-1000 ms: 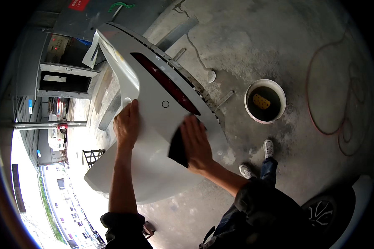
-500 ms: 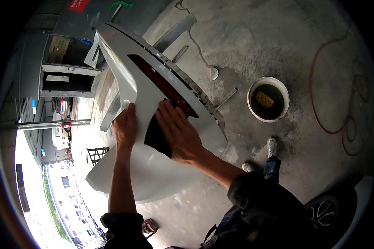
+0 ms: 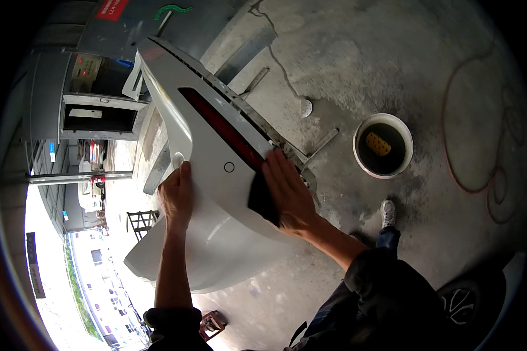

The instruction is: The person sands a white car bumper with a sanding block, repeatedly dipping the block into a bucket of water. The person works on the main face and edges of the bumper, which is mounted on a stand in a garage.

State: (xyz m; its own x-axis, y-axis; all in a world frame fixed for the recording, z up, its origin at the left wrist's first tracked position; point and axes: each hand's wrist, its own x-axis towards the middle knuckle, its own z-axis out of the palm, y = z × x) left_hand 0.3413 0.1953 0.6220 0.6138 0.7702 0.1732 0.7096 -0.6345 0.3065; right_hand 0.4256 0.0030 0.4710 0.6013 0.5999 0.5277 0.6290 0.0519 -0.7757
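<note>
A pale grey car bumper (image 3: 216,251) stretches from the upper left to the middle, with a dark red reflector strip (image 3: 216,124) set along it. My left hand (image 3: 177,199) is closed around the bumper's left edge, the thumb lying on top. On the right part, my right hand (image 3: 290,199) presses a sheet of black sandpaper (image 3: 260,199) against the surface, just below the strip's lower end. Its fingers are straight and together; the thumb is hidden. A small dark ring mark (image 3: 229,167) shows on the surface between my hands.
Right of the bumper, a white bucket (image 3: 357,146) stands on the concrete with a yellow holed sponge (image 3: 378,144) inside. Metal stand legs (image 3: 322,145) stick out from under the bumper. A thin reddish hose (image 3: 445,134) curls at far right; a car wheel (image 3: 459,304) is at lower right.
My right hand has slid right across the bumper with the black sandpaper, uncovering the ring mark. The left hand keeps its hold on the edge. The whole view has shifted slightly.
</note>
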